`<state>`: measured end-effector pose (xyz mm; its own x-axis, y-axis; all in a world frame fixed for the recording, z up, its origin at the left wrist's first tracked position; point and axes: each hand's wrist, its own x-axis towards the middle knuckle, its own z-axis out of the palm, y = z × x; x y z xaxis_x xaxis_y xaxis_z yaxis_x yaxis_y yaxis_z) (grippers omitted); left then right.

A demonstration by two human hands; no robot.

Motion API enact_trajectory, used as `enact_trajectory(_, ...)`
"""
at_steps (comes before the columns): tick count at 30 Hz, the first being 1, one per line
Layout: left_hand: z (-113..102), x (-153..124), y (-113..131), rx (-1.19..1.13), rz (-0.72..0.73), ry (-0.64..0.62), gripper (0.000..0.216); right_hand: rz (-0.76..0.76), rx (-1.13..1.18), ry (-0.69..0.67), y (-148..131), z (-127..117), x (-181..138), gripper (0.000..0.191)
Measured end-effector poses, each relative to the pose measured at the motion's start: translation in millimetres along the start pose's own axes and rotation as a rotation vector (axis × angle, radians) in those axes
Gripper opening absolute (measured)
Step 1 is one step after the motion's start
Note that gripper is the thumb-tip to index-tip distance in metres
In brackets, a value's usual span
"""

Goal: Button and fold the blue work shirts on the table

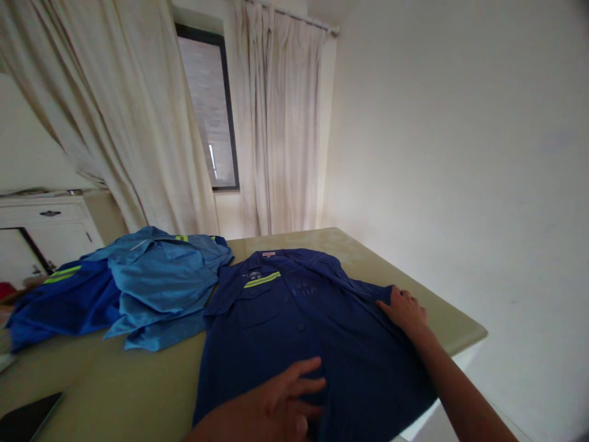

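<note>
A dark blue work shirt (267,344) lies spread on the table, its collar at the far end. It has a yellow-and-silver stripe above a chest pocket and buttons down the front. My right hand (407,312) is closed on the shirt's right side, near the sleeve, with thumb and fingers around the cloth. Over the lower front of the shirt is my left hand (289,396), fingers apart and holding nothing. Whether its fingertips touch the cloth I cannot tell.
Left of the shirt lies a heap of light blue shirts (161,276) and a brighter blue garment (69,304) with yellow stripes. A dark flat object (30,417) rests at the near left of the table (138,387). Behind are curtains (285,123) and a white cabinet (50,224); a wall (460,153) stands right.
</note>
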<state>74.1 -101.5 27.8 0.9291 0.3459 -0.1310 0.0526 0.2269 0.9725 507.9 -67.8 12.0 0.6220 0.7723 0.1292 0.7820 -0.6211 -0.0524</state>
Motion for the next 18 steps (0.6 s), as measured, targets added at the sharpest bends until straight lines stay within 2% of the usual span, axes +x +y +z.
enact_trajectory(2, 4.2, 5.5, -3.9, 0.253, -0.009, 0.066, 0.066, -0.001, -0.011, -0.024, 20.6, 7.6, -2.0, 0.050)
enact_trajectory(5, -2.8, 10.7, -13.4, 0.716, 0.034, 0.354, 0.052, -0.038, -0.009, 0.012, 33.8, 15.0, -3.5, 0.060)
enact_trajectory(6, -8.3, 11.7, -17.5, 0.837, 0.045, 0.396, 0.053, -0.050, -0.003, 0.031, 34.5, 17.0, -3.3, 0.067)
enact_trajectory(8, -24.8, 12.8, -24.8, 0.989, 0.062, 0.372, 0.058, -0.068, 0.012, 0.053, 32.3, 20.9, -2.6, 0.078)
enact_trajectory(10, -49.8, 13.1, -26.3, 1.066, 0.064, 0.398, 0.057, -0.084, 0.012, 0.062, 27.7, 24.9, -3.1, 0.078)
enact_trajectory(11, -65.8, 13.1, -23.7, 1.108, 0.059, 0.479, 0.052, -0.091, 0.002, 0.075, 25.1, 26.8, -4.1, 0.074)
enact_trajectory(15, -142.5, 10.1, 2.3, 1.439, -0.048, 1.022, 0.041, -0.083, -0.064, 0.136, 17.1, 30.8, -12.0, 0.060)
enact_trajectory(16, -161.1, 7.9, 8.8, 1.521, -0.116, 1.080, 0.043, -0.080, -0.069, 0.135, 16.1, 30.8, -14.1, 0.058)
enact_trajectory(18, -192.8, 0.3, 17.8, 1.587, -0.273, 1.036, 0.036, -0.077, -0.063, 0.125, 15.5, 30.3, -17.2, 0.054)
